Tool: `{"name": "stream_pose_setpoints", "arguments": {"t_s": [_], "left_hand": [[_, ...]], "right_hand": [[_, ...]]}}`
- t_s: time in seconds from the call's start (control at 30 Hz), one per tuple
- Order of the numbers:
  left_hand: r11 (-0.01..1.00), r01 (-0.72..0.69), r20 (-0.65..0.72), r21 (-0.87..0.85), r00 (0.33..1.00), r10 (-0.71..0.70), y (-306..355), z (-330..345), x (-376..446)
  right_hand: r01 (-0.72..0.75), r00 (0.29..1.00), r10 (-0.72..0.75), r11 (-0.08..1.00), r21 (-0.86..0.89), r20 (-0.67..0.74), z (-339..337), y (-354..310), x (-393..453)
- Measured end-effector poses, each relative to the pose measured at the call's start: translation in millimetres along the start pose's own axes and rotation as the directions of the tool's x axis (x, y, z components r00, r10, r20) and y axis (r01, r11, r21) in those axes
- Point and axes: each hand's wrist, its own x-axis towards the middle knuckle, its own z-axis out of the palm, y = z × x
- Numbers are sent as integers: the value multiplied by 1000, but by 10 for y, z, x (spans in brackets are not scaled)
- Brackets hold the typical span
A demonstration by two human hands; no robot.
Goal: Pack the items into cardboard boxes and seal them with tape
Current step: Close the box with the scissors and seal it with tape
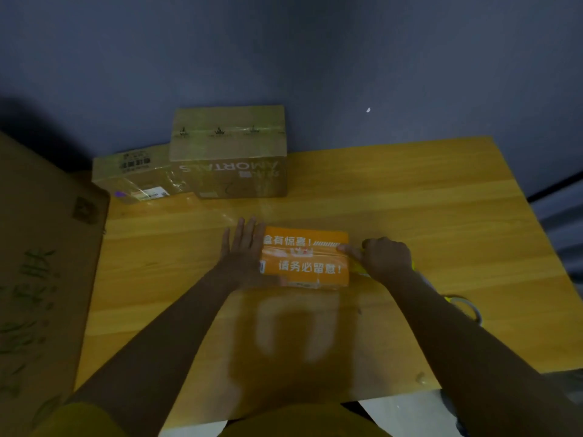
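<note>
The orange box (305, 257) lies mid-table (410, 216), long axis running 9 to 3 o'clock. The left hand (241, 247) lies flat with straight fingers, pressing its 9 o'clock end. The right hand (386, 258) sits at the 3 o'clock end, fingers curled, pinching what looks like tape at the seam; any pull would run along that axis toward 9. A tape roll (463, 305) lies nearby at 4 o'clock. At 11 o'clock, a sealed carton (230, 152) reads "AMORTALS" upside down. The orange lid's Chinese print reads "请务必留意!".

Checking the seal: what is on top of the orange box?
On the orange box, a clear tape strip runs along the middle seam. The right hand presses its right end; the left hand lies flat against the left side. The contents are hidden.
</note>
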Motion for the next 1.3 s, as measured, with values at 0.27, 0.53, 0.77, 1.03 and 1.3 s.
{"name": "stream_pose_setpoints", "arguments": {"t_s": [0.27, 0.53, 0.77, 1.03, 1.3], "left_hand": [[994, 105, -364, -18, 925, -104, 602, 187, -33], [997, -44, -320, 70, 945, 64, 1169, 216, 120], [999, -21, -398, 50, 917, 39, 1233, 270, 156], [1000, 11, -401, 24, 916, 0, 1253, 275, 147], [999, 18, -365, 31, 931, -5, 1257, 225, 134]], "right_hand": [[17, 999, -17, 1000, -17, 28, -1, -34, 19], [-25, 999, 27, 997, 79, -23, 29, 1, 6], [31, 984, 96, 740, 672, -152, 186, 500, -260], [-19, 991, 36, 991, 132, -125, 106, 574, -159], [-100, 979, 118, 989, 108, -169, 181, 453, -209]]}}
